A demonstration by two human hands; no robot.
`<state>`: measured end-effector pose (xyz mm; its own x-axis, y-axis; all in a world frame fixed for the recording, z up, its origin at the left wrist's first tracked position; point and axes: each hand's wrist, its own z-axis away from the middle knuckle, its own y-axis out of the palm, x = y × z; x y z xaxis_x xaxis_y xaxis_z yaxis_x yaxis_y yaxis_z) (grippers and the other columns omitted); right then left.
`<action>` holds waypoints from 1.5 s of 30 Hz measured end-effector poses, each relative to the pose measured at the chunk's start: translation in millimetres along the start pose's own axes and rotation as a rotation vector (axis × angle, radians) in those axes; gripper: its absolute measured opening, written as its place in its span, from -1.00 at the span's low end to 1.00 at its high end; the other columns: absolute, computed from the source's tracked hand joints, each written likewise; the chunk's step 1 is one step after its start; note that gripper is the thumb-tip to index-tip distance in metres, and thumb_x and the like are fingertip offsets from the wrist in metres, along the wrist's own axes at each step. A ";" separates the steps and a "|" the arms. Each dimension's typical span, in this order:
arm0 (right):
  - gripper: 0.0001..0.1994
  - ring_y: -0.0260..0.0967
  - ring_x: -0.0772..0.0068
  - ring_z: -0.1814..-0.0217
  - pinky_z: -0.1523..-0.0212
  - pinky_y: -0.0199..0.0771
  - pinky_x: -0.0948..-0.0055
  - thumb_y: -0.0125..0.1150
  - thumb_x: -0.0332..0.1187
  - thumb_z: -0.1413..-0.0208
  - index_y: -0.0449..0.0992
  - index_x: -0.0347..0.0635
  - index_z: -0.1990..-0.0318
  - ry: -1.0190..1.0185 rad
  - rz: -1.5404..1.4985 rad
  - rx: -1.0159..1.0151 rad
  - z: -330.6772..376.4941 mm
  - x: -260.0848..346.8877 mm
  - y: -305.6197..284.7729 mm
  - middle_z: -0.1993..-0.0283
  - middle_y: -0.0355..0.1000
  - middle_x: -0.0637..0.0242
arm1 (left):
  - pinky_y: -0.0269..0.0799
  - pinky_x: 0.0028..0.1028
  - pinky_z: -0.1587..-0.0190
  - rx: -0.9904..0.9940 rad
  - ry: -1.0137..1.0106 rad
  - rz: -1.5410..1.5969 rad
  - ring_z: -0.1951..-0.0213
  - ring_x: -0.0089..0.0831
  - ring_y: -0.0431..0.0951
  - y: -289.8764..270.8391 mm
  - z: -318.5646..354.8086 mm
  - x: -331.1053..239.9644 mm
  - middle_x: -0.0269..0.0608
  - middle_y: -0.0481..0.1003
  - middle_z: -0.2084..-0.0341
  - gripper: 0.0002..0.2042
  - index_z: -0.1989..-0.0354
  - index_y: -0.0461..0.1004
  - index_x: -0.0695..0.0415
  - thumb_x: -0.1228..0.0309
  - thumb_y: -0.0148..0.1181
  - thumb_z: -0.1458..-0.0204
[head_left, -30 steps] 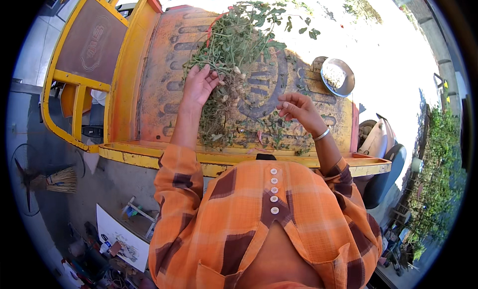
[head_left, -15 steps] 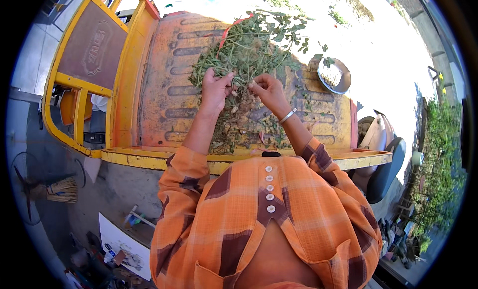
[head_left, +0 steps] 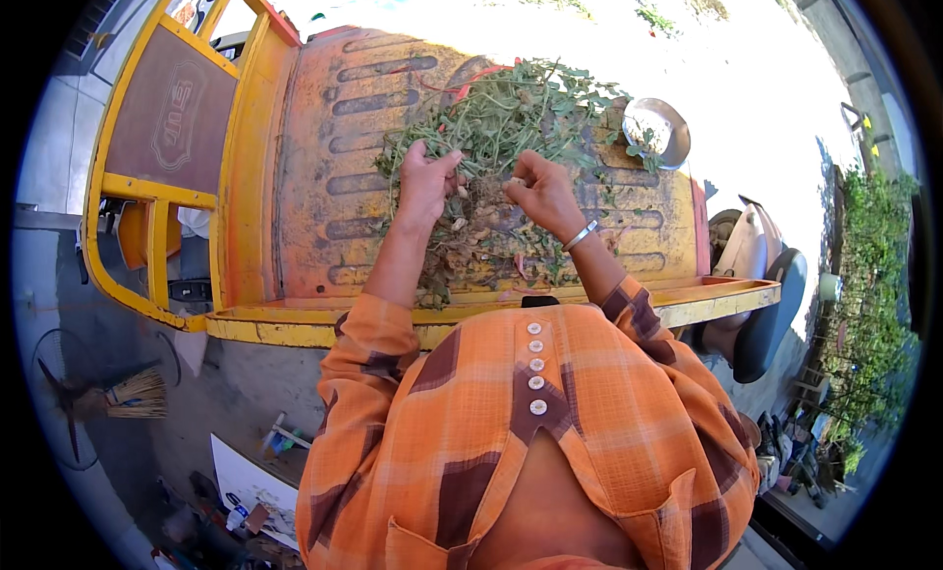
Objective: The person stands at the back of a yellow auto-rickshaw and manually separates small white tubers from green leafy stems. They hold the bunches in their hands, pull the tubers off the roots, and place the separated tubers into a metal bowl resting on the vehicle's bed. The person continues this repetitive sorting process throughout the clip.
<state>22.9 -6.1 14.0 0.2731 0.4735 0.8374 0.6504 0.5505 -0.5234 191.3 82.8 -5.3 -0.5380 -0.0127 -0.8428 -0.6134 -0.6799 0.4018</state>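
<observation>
Centrally, your left hand (head_left: pixel 427 182) and right hand (head_left: pixel 542 189) each pinch stems in the plant pile (head_left: pixel 511 128): tangled green leaves above, brown roots and pale pods below.

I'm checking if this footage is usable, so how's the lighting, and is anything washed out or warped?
Head view: hard sunlight, and the ground beyond the orange truck bed is blown out white. The metal bowl glares. Both hands, left hand and right hand, and the pile of leafy plants are sharp. The lower left lies in deep shade. Fisheye bends the bed's yellow edge, and the corners are black.
</observation>
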 end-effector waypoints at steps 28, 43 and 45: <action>-0.89 0.26 0.62 0.60 0.65 0.22 0.64 0.21 -0.46 0.04 0.38 -0.22 0.47 0.430 -0.638 -0.116 -13.9 -48.1 -16.3 0.57 0.35 0.38 | 0.50 -0.47 0.45 -0.122 0.081 0.362 0.56 -0.56 0.36 -29.9 -9.1 -3.3 -0.29 0.40 0.51 -0.87 0.33 0.30 0.14 0.57 0.13 0.00; -0.94 0.23 0.71 0.60 0.63 0.21 0.70 0.17 -0.42 -0.05 0.44 -0.16 0.36 0.554 -1.134 0.327 -2.0 -21.7 33.2 0.52 0.34 0.50 | 0.38 -0.50 0.46 0.042 0.035 0.393 0.51 -0.60 0.32 -10.5 2.2 2.5 -0.27 0.44 0.37 -0.85 0.30 0.24 0.11 0.53 0.11 -0.04; -0.95 0.20 0.72 0.62 0.63 0.19 0.70 0.18 -0.46 -0.03 0.45 -0.18 0.37 0.488 -1.082 0.317 -4.1 -11.9 28.5 0.55 0.32 0.51 | 0.38 -0.50 0.47 0.038 0.029 0.421 0.52 -0.60 0.32 -11.5 0.3 6.6 -0.27 0.43 0.37 -0.85 0.30 0.24 0.11 0.53 0.10 -0.04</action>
<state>41.1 1.2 -10.3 -0.0197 -0.6006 0.7993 0.5238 0.6748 0.5199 194.6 90.7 -15.3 -0.7299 -0.3048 -0.6119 -0.3649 -0.5832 0.7258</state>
